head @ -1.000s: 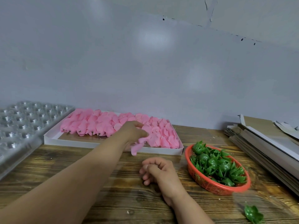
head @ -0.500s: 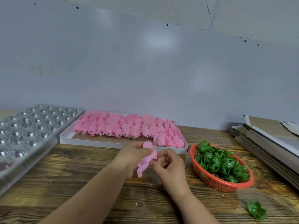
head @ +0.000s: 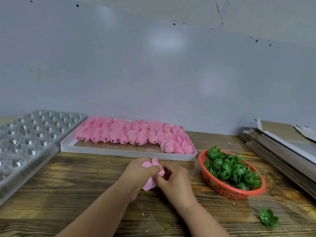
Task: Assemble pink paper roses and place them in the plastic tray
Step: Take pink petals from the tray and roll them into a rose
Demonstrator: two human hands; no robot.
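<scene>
Right of hands: red basket (head: 222,189) w/ green calyxes (head: 230,170)

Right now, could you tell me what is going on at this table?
A person is working a pink paper rose between both hands: the left hand and right hand both pinch it over the wooden table. Behind lies a white box of pink roses, with a red basket of green calyx pieces to the right. The clear plastic tray sits at the left.
</scene>
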